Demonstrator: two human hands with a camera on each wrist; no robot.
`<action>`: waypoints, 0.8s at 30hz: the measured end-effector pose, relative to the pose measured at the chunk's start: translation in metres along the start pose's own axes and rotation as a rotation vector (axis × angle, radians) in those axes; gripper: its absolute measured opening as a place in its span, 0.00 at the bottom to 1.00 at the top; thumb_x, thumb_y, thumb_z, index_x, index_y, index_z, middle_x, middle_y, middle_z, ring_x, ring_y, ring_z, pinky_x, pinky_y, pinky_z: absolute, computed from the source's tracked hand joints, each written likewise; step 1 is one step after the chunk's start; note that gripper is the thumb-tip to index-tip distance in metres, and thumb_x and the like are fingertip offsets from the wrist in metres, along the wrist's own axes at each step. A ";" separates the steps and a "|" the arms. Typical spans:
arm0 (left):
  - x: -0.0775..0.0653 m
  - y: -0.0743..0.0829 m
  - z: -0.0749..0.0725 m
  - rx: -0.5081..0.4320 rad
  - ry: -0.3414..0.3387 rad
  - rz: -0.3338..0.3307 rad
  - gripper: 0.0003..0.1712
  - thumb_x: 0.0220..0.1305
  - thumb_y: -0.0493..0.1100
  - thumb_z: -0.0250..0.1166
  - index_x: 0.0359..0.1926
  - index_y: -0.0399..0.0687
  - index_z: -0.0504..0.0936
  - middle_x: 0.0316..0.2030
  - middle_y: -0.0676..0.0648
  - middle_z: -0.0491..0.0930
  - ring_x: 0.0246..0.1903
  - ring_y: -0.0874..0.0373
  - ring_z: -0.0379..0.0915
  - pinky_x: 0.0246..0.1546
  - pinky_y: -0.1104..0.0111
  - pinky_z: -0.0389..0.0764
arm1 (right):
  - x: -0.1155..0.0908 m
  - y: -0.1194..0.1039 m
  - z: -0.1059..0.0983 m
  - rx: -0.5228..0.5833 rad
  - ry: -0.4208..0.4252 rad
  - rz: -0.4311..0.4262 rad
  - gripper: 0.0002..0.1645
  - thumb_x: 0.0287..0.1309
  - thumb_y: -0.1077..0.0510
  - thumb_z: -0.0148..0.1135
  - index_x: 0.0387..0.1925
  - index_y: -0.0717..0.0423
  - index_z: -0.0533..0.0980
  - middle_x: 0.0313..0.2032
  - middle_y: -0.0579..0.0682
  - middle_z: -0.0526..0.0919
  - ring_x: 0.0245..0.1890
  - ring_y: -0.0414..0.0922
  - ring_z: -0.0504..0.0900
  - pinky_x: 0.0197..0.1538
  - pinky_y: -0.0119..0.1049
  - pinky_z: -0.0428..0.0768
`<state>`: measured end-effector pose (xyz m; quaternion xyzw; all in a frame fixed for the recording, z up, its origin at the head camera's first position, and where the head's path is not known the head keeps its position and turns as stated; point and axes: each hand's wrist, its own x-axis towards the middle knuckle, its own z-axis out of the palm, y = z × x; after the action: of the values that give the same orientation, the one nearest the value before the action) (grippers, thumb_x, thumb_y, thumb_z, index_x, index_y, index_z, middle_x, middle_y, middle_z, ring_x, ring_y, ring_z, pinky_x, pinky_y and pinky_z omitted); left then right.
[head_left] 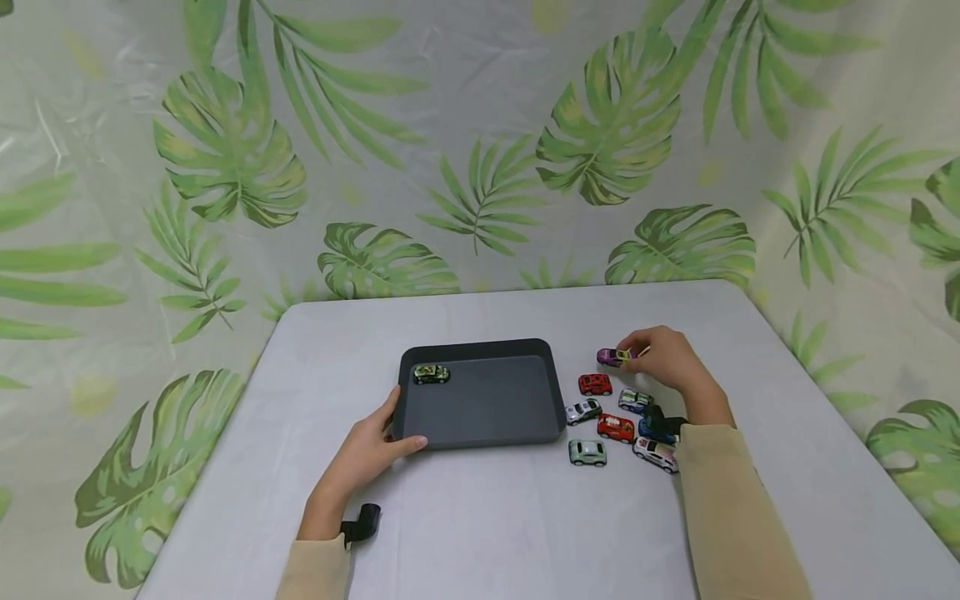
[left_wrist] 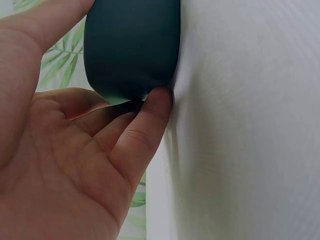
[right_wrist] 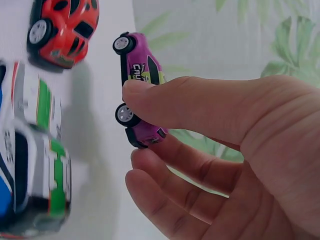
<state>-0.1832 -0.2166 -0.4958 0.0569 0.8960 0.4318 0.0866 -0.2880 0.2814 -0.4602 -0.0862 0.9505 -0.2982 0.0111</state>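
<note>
**Covered lettering, cropped edges**

The right hand's (head_left: 663, 358) thumb covers part of the lettering on the purple toy car (right_wrist: 142, 47); in the head view, fingers hide that car's right end. There, a black wrist-worn device (head_left: 663, 422) blocks much of a blue toy car (head_left: 653, 433). The right wrist view's top edge crops a red toy car (right_wrist: 65, 30), its left edge a white-and-green toy car (right_wrist: 47, 175). The left wrist view cuts off the gray tray (left_wrist: 132, 50), which hides some of the left hand's (left_wrist: 70, 150) fingertips.

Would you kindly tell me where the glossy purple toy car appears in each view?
Head: the glossy purple toy car is right of centre, in the right hand.
Left wrist: not in it.
Right wrist: above and left of centre.
Shared landmark: pale sheet printed with green leaves.
</note>
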 end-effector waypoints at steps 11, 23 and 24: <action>0.000 0.002 0.001 0.012 0.006 -0.001 0.62 0.57 0.60 0.75 0.81 0.57 0.45 0.75 0.41 0.55 0.69 0.43 0.62 0.65 0.47 0.67 | -0.001 -0.028 0.003 0.021 0.000 -0.020 0.15 0.57 0.59 0.73 0.47 0.56 0.85 0.39 0.54 0.83 0.43 0.55 0.81 0.41 0.49 0.80; -0.001 0.003 0.001 0.020 0.010 0.007 0.62 0.57 0.60 0.74 0.81 0.56 0.45 0.75 0.40 0.56 0.69 0.42 0.63 0.63 0.48 0.70 | 0.002 -0.059 0.016 0.026 -0.020 -0.066 0.17 0.55 0.59 0.74 0.48 0.53 0.85 0.40 0.54 0.83 0.44 0.54 0.82 0.39 0.47 0.81; -0.001 0.003 0.000 0.019 0.015 0.009 0.62 0.57 0.60 0.74 0.81 0.56 0.45 0.75 0.40 0.56 0.69 0.42 0.63 0.62 0.48 0.71 | 0.002 -0.062 0.017 0.026 -0.020 -0.068 0.16 0.55 0.58 0.74 0.48 0.53 0.85 0.41 0.54 0.83 0.44 0.54 0.82 0.39 0.46 0.81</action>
<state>-0.1818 -0.2150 -0.4936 0.0586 0.9004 0.4241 0.0775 -0.2790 0.2218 -0.4389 -0.1216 0.9429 -0.3098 0.0116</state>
